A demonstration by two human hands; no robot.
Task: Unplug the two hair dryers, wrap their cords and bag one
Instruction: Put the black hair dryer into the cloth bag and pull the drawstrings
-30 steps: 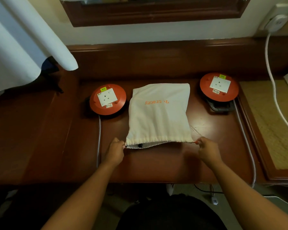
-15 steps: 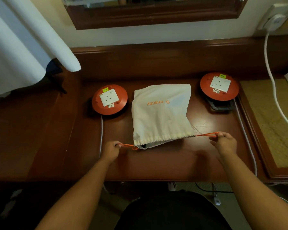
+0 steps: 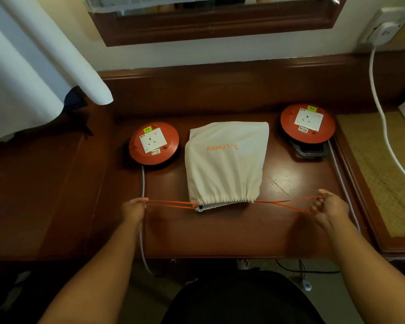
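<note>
A cream drawstring bag (image 3: 225,164) with orange lettering lies on the wooden desk (image 3: 220,230), its gathered mouth facing me. A small dark bit shows at the mouth's left corner; the rest of the contents are hidden. Orange drawstrings (image 3: 171,204) run taut out of both sides of the mouth. My left hand (image 3: 134,210) grips the left strings. My right hand (image 3: 330,205) pinches the right strings, which cross between hand and bag. No hair dryer is in plain sight.
Two round orange cable reels with white sockets sit beside the bag, one left (image 3: 153,143), one right (image 3: 308,123), grey cables trailing off the front edge. A white plug (image 3: 384,32) and cord hang at the right wall. A white cloth (image 3: 33,66) hangs at left.
Both hands have moved apart, away from the bag's mouth, drawing the orange strings out long. The mouth has gathered narrower.
</note>
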